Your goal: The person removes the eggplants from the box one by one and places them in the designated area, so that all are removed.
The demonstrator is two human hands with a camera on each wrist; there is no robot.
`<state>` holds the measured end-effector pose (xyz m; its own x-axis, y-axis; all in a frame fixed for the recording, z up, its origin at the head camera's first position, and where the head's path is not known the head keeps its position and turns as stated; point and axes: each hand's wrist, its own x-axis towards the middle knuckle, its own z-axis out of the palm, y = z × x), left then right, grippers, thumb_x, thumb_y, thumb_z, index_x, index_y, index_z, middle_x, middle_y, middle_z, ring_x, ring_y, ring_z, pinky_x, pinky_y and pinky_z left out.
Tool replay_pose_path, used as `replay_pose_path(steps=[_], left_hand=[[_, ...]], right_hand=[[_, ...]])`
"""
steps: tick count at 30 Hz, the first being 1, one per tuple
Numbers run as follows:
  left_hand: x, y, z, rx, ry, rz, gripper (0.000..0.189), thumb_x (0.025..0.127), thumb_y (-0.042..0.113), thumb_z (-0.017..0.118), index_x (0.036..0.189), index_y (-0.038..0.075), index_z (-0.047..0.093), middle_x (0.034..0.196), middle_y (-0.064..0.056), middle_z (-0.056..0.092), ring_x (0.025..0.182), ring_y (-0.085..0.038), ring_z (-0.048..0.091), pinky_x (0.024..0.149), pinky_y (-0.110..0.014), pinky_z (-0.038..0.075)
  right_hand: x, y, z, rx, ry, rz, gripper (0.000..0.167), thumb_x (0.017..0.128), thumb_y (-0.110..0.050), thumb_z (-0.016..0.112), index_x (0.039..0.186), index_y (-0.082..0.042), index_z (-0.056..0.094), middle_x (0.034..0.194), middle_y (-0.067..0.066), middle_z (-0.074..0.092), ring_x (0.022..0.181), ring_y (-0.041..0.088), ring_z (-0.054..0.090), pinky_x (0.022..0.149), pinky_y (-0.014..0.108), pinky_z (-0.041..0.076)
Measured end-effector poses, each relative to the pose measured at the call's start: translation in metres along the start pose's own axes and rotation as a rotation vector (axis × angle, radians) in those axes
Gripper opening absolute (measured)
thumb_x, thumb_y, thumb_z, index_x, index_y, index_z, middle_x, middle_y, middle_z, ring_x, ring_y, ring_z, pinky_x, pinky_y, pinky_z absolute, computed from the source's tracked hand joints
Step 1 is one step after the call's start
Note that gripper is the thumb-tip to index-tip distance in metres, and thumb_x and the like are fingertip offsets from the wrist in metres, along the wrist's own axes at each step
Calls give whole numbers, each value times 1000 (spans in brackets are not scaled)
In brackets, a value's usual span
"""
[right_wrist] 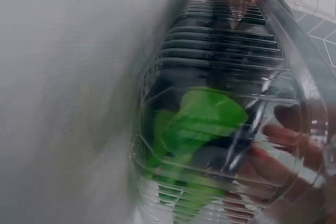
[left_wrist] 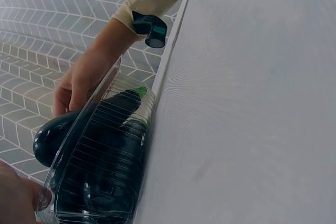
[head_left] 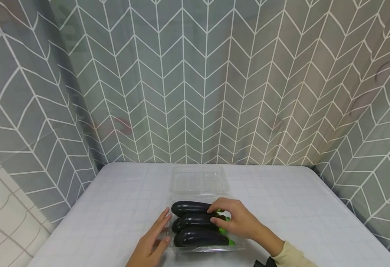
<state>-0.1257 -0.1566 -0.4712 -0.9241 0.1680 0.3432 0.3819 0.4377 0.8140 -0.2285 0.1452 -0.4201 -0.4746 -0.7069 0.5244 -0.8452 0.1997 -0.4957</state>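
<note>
Dark purple eggplants (head_left: 203, 236) with green stem ends lie side by side in a clear plastic clamshell container (head_left: 205, 249). Its hinged lid (head_left: 198, 181) is folded back toward the far side. My right hand (head_left: 236, 218) reaches in from the right, thumb and forefinger around the stem end of the middle eggplant (head_left: 193, 221). In the left wrist view, one eggplant (left_wrist: 51, 139) juts above the rim. My left hand (head_left: 151, 241) touches the container's left side with extended fingers. Through the ribbed plastic, the right wrist view shows green stem caps (right_wrist: 207, 116).
The container stands on a table with a white cloth (head_left: 114, 207). A grey chevron-patterned curtain (head_left: 195, 92) hangs behind and on both sides. Pale wall tiles (head_left: 4, 211) appear at the left. A black strap device (left_wrist: 152, 31) sits on the right wrist.
</note>
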Motion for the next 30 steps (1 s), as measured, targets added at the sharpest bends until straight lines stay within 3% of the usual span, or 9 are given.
replay_pose_path(steps=[11, 15, 20, 30], left_hand=[[-1, -1, 4, 5, 1, 8, 56, 100, 7, 64, 155, 8, 49, 166, -11, 34, 117, -31, 63, 80, -30, 62], [-1, 0, 4, 20, 20, 6, 57, 99, 5, 64, 154, 7, 49, 166, -12, 34, 114, -30, 65, 80, -30, 62], [-2, 2, 3, 42, 16, -28, 58, 96, 2, 64, 153, 3, 49, 165, -14, 35, 113, -35, 66, 77, -29, 61], [4, 5, 0, 47, -22, -25, 62, 97, 5, 63, 156, 2, 44, 166, -17, 31, 116, -40, 65, 76, -29, 62]], right_hand=[[-4, -1, -2, -73, -103, 45, 30, 91, -11, 81, 118, -10, 71, 114, -3, 71, 100, 10, 66, 84, 35, 61], [-2, 0, -1, -118, -113, 10, 37, 89, -8, 82, 123, -7, 69, 118, 0, 72, 103, 13, 67, 87, 35, 60], [1, -1, 0, -118, -130, 22, 36, 91, -10, 82, 125, -9, 70, 121, -1, 72, 109, 13, 67, 93, 34, 59], [1, -6, -4, -115, -99, 5, 35, 91, -10, 82, 124, -10, 70, 119, -1, 72, 108, 13, 67, 90, 35, 60]])
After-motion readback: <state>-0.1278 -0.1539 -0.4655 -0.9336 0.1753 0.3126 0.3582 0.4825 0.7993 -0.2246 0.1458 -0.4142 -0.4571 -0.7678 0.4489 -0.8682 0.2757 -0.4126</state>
